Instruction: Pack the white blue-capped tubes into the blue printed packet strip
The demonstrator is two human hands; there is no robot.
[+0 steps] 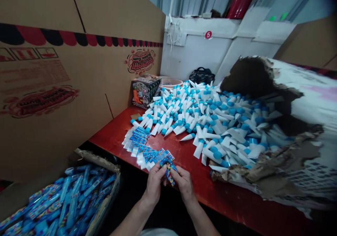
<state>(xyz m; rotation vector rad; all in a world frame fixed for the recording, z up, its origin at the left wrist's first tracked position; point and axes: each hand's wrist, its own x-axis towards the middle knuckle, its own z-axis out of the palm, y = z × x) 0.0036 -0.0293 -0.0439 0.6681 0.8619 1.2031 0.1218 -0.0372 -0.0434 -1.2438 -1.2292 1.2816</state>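
At the front edge of the red table, my left hand (156,179) and my right hand (184,184) are close together. Both pinch a small blue printed plastic sleeve (171,179) with colourful dots; whether anything is inside it cannot be made out. Similar sleeves with clear ends (140,146) lie fanned out in an overlapping row just beyond my left hand. Further back spreads a large heap of white tubes with blue caps (195,109), one tube (187,137) lying at its near edge.
A carton of blue wrapped tubes (71,194) stands low at the left. Tall printed cardboard (100,71) walls the left side. A torn white carton (310,130) spills tubes at the right. A toy box (146,90), a round tub (172,82) and a dark bag (202,76) sit behind.
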